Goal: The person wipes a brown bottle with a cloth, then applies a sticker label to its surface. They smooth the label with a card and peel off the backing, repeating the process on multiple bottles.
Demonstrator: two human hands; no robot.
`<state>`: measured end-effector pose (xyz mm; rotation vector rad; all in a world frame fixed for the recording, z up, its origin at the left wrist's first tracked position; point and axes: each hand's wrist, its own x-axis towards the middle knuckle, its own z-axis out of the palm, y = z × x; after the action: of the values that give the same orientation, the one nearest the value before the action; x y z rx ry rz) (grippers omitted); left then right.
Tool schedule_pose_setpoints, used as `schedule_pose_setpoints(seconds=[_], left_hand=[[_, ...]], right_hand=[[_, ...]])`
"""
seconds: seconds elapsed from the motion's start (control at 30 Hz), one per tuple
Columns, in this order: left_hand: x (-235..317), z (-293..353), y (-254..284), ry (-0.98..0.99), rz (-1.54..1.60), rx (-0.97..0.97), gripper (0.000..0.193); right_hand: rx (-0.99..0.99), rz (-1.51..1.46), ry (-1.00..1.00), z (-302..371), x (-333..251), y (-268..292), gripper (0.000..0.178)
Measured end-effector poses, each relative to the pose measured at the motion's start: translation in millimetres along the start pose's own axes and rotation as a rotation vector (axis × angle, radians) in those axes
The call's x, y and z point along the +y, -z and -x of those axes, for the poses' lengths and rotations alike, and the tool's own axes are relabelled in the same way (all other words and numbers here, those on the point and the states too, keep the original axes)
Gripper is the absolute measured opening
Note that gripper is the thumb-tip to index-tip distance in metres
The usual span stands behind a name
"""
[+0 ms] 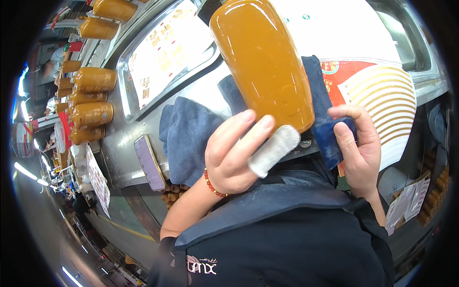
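A large glossy amber-brown bottle or jar [263,62] lies on a dark blue towel [315,76] in front of me, its rounded end toward me. Over that near end is my left hand [234,153], fingers stretched out; whether the fingertips touch the surface I cannot tell. One of its fingers wears a white cloth sleeve [275,151], and a red bead bracelet circles the wrist. To the right of the jar, my right hand [361,148] pinches a flat dark blue piece [330,143] between thumb and fingers. Its exact kind is unclear.
Left of the jar lies a bunched blue cloth [189,134], with a phone [149,162] by the table edge. Behind them, a metal tray [126,95] holds a sticker sheet [167,52]. Several amber jars [93,113] stand far left. Red-and-white striped printed paper [382,105] spreads at right.
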<state>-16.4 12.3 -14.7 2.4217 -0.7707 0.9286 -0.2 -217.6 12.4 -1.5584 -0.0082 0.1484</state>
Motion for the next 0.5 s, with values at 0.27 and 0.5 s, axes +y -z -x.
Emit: schedule_pose_setpoints(seconds=[0.27,0.5], left_hand=[[-16.8,-8.6,16.5,-0.085,0.145,-0.239,0.045],[-17.9,-12.3,17.9,-0.088,0.123,-0.189,0.041]], right_hand=[[-0.226,0.341,0.156,-16.4,-4.7,-8.6,0.019],[-0.19,0.439,0.219,-18.6,1.4,-11.7,0.022]])
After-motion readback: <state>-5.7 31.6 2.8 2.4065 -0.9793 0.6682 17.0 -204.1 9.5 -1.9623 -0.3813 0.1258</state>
